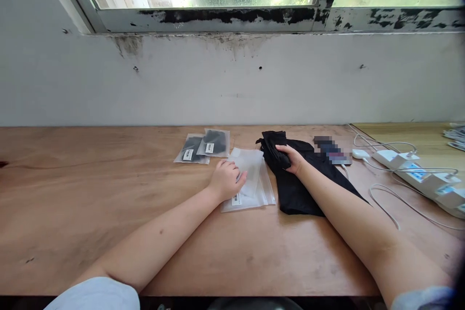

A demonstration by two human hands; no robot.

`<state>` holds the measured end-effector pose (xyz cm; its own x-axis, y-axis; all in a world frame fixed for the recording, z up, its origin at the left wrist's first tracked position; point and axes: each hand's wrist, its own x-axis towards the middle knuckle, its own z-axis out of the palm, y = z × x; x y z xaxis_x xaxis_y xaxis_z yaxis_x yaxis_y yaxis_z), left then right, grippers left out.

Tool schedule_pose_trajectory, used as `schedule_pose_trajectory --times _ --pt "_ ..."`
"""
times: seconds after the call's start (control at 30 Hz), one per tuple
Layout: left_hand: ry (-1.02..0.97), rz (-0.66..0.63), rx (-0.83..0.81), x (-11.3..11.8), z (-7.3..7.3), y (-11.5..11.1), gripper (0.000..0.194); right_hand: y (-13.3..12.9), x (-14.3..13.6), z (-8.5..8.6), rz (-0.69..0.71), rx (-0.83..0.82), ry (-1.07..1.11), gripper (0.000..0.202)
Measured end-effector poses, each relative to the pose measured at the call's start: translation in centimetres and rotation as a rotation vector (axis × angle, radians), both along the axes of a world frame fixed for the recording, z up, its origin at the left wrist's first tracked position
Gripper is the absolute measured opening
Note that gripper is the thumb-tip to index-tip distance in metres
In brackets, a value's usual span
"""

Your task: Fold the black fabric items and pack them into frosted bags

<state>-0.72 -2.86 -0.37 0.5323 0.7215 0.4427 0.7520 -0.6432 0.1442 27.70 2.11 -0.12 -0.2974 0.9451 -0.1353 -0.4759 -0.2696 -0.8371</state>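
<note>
My right hand (292,159) is closed round a bundled black cloth (276,147), folded into a thick wad. More black fabric (296,193) lies spread on the table beneath my right wrist and forearm; whether it joins the wad I cannot tell. My left hand (228,180) rests on translucent plastic bags (254,174), its fingers slightly bent and the thumb apart. One of these bags shows a white barcode label below my hand. Just beyond my left hand lie two frosted packets with dark contents and white labels, the left packet (191,147) partly under the right packet (217,141).
A blurred-out phone (332,150) with a cable lies behind the black fabric. At the right, a white power strip (417,177) holds plugs, with loose white cables (385,198) around it. The wooden table (90,189) meets a white wall (189,87) under a window.
</note>
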Motion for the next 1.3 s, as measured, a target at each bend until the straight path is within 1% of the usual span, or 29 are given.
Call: schedule_pose_trajectory --times 0.07,0.17,0.23,0.3,0.43,0.57,0.67,0.8,0.9,1.0,1.13,1.23,1.3 --pt "0.062 0.037 0.065 0.2 0.5 -0.1 0.05 -0.1 0.1 -0.2 0.069 0.007 -0.005 0.021" --pt "0.109 0.011 0.099 1.3 1.1 -0.5 0.055 -0.2 0.2 -0.4 0.194 0.023 -0.032 0.026" --pt "0.074 -0.007 0.035 2.4 1.1 -0.8 0.052 -0.3 0.1 -0.4 0.281 0.025 -0.054 0.03" --pt "0.034 0.006 -0.055 3.3 0.8 -1.1 0.046 -0.3 -0.1 -0.5 0.326 0.03 -0.067 0.035" --pt "-0.003 0.014 -0.153 3.9 -0.3 -1.2 0.025 -0.3 -0.1 -0.5 0.316 0.032 -0.078 0.039" --pt "-0.075 -0.009 -0.233 3.3 -1.3 -0.5 0.016 -0.4 0.1 -0.3 0.278 0.022 -0.106 0.037" --pt "-0.144 -0.031 -0.245 3.0 -1.5 0.0 0.01 -0.5 0.2 -0.3 0.274 0.012 -0.136 0.039" --pt "-0.312 -0.085 -0.254 2.9 -0.9 0.2 0.016 -0.7 -0.3 -0.3 0.302 0.016 -0.135 0.042" --pt "-0.397 -0.099 -0.278 2.9 -0.5 0.2 0.015 -0.9 -1.3 -0.2 0.311 0.056 -0.145 0.042" --pt "-0.435 -0.083 -0.306 2.8 -0.5 0.2 0.012 -1.0 -2.2 0.1 0.304 0.085 -0.207 0.04" --pt "-0.532 -0.053 -0.276 2.6 -0.7 0.3 0.014 -1.1 -2.5 0.5 0.32 0.053 -0.279 0.037" --pt "-0.606 -0.053 -0.243 2.4 -0.7 0.2 0.017 -1.3 -2.7 1.0 0.357 0.033 -0.331 0.039" --pt "-0.627 -0.046 -0.217 2.3 -0.6 0.0 0.017 -1.5 -3.0 1.4 0.399 0.054 -0.399 0.043"
